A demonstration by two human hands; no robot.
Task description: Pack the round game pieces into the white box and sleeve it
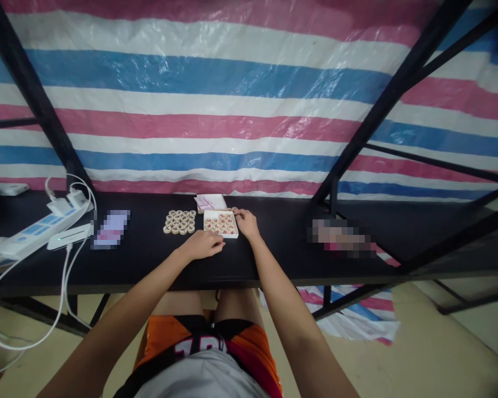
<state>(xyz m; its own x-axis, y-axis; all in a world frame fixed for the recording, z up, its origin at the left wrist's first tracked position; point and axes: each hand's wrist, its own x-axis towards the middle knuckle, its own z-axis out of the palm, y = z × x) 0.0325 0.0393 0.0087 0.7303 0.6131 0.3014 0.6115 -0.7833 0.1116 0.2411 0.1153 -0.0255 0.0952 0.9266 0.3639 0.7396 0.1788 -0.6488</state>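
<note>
A small white box (236, 232) on the black table holds rows of round Chinese chess pieces (221, 224) with red characters; its left part shows bare white bottom. My left hand (202, 244) rests at the box's front left corner, fingers loosely bent, with nothing seen in them. On the box's right side is my right hand (247, 223), its fingertips closed at a single round chess piece (234, 209) by the back right corner. Left of the box, a block of pieces with dark characters (180, 221) lies in rows on the table.
Behind the box sits another white box part (214, 202) with pinkish paper on it. At the left lie a blurred phone (111, 229), a white power strip (41, 228) and looping cables. A blurred item (341, 237) lies to the right. Black metal posts rise before striped sheeting (216, 127).
</note>
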